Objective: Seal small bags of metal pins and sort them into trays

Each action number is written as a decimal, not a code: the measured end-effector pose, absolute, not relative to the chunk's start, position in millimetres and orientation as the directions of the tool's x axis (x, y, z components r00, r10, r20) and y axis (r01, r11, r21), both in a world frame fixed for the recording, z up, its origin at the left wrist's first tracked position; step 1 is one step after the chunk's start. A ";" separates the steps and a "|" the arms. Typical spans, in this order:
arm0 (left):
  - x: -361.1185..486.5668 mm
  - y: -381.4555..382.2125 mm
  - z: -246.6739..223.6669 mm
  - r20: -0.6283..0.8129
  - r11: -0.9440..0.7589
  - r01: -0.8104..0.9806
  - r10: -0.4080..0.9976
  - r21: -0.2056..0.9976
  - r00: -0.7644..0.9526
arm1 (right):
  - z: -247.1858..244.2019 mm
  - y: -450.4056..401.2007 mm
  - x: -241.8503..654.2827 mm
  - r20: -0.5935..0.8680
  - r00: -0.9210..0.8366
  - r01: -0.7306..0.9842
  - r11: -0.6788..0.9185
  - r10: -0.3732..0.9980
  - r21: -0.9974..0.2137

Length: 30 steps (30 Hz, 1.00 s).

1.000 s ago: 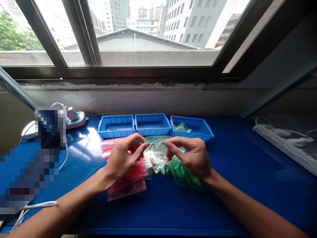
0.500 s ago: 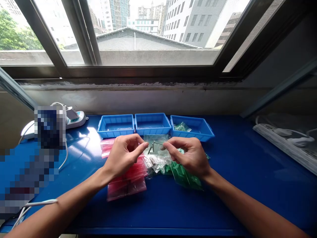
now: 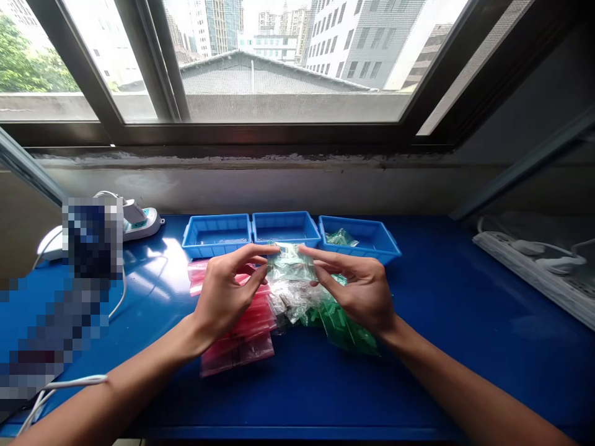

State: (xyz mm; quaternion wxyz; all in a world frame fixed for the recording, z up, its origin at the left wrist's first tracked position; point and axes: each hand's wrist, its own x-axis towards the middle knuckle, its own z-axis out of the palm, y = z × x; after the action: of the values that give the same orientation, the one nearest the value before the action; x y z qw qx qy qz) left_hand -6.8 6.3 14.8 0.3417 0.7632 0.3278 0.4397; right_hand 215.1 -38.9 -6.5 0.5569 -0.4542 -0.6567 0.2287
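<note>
Between my hands, a clear zip bag (image 3: 289, 265) is raised slightly, and the fingertips of my left hand (image 3: 227, 291) and my right hand (image 3: 353, 291) pinch its upper edge from either side. Any small metal part in it is hard to make out. Below my left hand lie pink-red zip bags (image 3: 237, 354). Under the gap between my hands sits a clear bag of small metal parts (image 3: 290, 305). Green zip bags (image 3: 346, 331) lie beneath my right hand.
Several blue plastic trays stand in a row at the back of the blue bench (image 3: 418, 378): left (image 3: 204, 251), middle (image 3: 297, 243), right (image 3: 376, 253). The right one holds a small green bag (image 3: 341, 238). A power strip (image 3: 525, 266) and cables lie at right; a blurred object (image 3: 93, 238) stands at left.
The small metal part held between my fingertips is no longer visible. My fingers have risen and spread to the clear bag's upper edge, and the bag has lifted slightly.
</note>
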 end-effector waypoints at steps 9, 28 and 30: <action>-5.4 6.3 14.8 0.463 -0.571 0.205 0.789 0.795 0.403 | -5.0 -38.4 216.0 0.547 0.031 0.341 0.506 0.836 -0.792; -4.4 4.1 18.5 0.305 -0.472 0.255 0.813 0.844 0.496 | 18.6 -12.4 286.5 0.541 0.456 0.661 0.138 0.707 -0.737; -4.6 4.1 18.2 0.308 -0.483 0.268 0.809 0.833 0.501 | 17.9 -7.7 299.5 0.512 0.416 0.753 0.031 0.751 -0.658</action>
State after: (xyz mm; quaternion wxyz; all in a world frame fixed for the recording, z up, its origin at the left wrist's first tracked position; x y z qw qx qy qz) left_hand -4.6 4.1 18.2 0.3739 0.7816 0.3442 0.3617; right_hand 299.5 -7.7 17.9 0.4731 -0.6959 -0.5403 -0.0008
